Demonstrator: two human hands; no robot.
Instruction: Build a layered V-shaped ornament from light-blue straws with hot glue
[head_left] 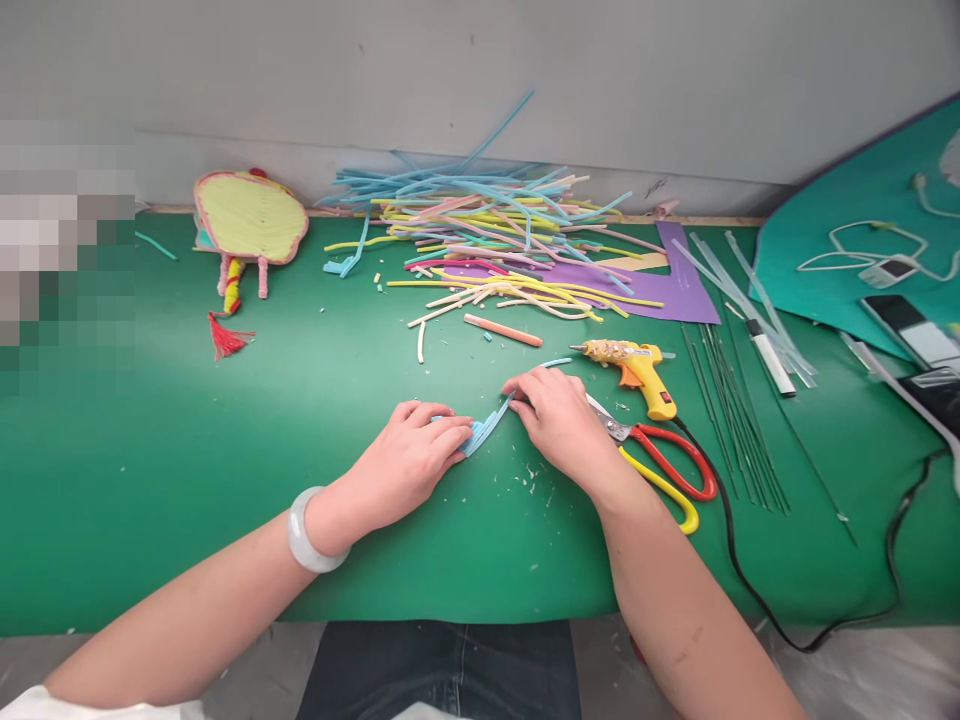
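Near the middle of the green table (247,460), my left hand (420,455) is closed on the left end of a small light-blue bundle of strips (484,432). My right hand (555,415) pinches a blue strip that runs up from that bundle, and the strip's far end shows above the knuckles. Beside my right wrist lie scissors (667,450) with one red and one yellow handle, their blades partly hidden by the hand. A yellow glue gun (630,370) rests just beyond them.
A heap of coloured strips (480,220) lies at the back on purple sheets (690,280). Left stands a yellow fan-shaped piece (251,218) with a red tassel (227,338). Green wires (735,420), clear glue sticks (757,300), a black cable (735,540) and a phone (911,330) are right.
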